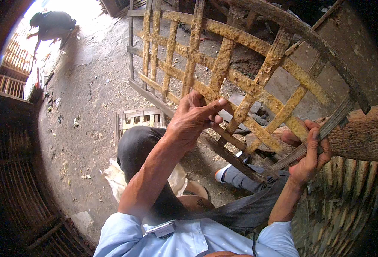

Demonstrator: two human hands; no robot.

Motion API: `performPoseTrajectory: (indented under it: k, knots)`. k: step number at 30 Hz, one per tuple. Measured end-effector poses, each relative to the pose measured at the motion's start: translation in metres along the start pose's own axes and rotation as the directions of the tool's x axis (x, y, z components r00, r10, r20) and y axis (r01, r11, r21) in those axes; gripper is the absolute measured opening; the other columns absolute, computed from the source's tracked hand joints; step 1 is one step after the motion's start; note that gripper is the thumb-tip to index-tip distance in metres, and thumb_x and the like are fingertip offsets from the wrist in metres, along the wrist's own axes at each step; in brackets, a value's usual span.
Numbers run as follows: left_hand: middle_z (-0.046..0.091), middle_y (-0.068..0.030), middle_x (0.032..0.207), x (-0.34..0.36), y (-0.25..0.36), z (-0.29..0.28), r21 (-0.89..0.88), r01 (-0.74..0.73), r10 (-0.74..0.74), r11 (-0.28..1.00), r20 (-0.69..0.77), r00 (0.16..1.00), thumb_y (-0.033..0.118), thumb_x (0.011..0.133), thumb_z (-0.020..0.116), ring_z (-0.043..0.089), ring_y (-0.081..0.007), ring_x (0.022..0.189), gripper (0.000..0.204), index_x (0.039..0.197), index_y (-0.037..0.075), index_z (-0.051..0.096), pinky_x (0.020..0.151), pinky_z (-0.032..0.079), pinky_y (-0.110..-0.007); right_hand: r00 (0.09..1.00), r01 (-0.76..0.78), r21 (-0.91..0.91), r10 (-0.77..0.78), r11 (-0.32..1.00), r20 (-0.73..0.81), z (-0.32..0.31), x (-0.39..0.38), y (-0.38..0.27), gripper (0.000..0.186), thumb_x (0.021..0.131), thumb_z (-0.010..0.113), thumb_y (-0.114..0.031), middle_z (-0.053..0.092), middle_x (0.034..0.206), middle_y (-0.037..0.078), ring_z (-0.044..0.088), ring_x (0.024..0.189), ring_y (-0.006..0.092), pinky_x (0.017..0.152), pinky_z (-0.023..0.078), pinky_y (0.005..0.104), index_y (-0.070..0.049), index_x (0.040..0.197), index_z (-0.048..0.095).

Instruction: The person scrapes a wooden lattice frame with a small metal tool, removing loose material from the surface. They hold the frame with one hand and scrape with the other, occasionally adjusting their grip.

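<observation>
The left hand's (192, 116) grip is narrow beside the slats (219, 68); whether it pinches one, I cannot tell. The right hand (309, 156) clasps the edge of the lattice panel (251, 88), centre to upper right of the frame. Its weave seems complete, though crusted yellow; what work is left is unclear. Beyond are a smaller lattice (132, 115) and, upper left, a bending person (54, 25).

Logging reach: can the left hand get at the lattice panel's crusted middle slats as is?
Likely yes: the left hand is beside the crusted middle slats, nothing visible covers them, and the right hand holds an edge of the lattice panel.
</observation>
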State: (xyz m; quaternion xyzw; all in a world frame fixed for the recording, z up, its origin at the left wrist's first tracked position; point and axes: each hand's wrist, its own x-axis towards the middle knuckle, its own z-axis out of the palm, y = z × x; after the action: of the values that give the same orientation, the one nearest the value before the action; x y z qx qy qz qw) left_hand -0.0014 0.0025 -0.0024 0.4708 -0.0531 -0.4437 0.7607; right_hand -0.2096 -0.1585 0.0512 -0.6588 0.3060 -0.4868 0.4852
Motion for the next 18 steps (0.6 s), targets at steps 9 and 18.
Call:
performPoseTrajectory:
  k: [9, 18]
  knots:
    - [0.063, -0.0080, 0.082, 0.002, -0.003, 0.000, -0.037, 0.048, -0.052, 0.998, -0.117, 0.992, 0.013, 0.086, 0.070, 0.062, -0.0127, 0.059, 0.023, 0.089, 0.005, 0.049, 0.052, 0.053, -0.025, 0.998, 0.022, 0.033, -0.024, 0.999, 0.061, 0.008, -0.008, -0.001, 0.018, 0.095, 0.060, -0.008, 0.065, 0.106, 0.020, 0.062, 0.099, 0.0262, 0.089, 0.051, 0.0418, -0.002, 0.109, 0.050]
    - [0.061, -0.0099, 0.081, 0.002, -0.003, -0.001, -0.041, 0.013, -0.015, 0.999, -0.061, 0.998, 0.013, 0.084, 0.071, 0.065, -0.0152, 0.064, 0.032, 0.097, -0.003, 0.046, 0.055, 0.052, -0.023, 0.993, 0.041, 0.000, -0.041, 0.999, 0.107, -0.001, -0.005, 0.002, 0.017, 0.093, 0.060, -0.004, 0.065, 0.105, 0.022, 0.064, 0.097, 0.0282, 0.089, 0.052, 0.0439, -0.003, 0.108, 0.051]
